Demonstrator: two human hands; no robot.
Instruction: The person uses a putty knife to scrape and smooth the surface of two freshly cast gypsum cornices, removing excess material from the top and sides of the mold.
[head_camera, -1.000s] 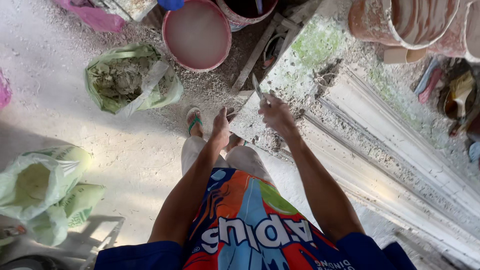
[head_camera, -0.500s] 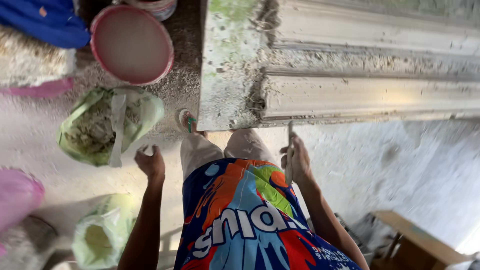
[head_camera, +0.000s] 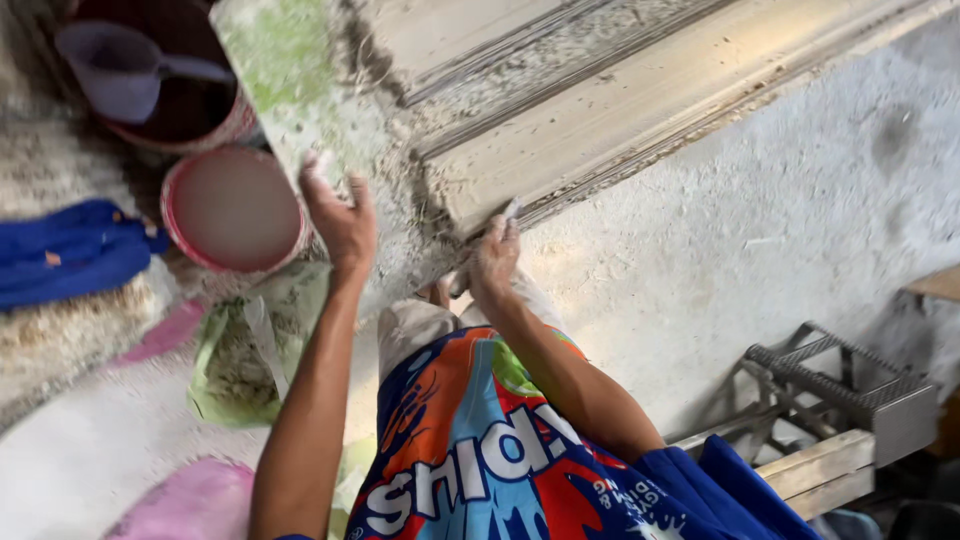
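The long plaster moulding (head_camera: 620, 110) lies ahead of both hands, running up and to the right, with the left hand (head_camera: 340, 215) spread flat on its near end and the right hand (head_camera: 493, 260) at its lower edge gripping a small blade (head_camera: 512, 209).

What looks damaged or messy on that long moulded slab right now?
The moulded slab has a rough, crumbly patch at its near end, between the left hand and right hand. Green staining marks its flat end.
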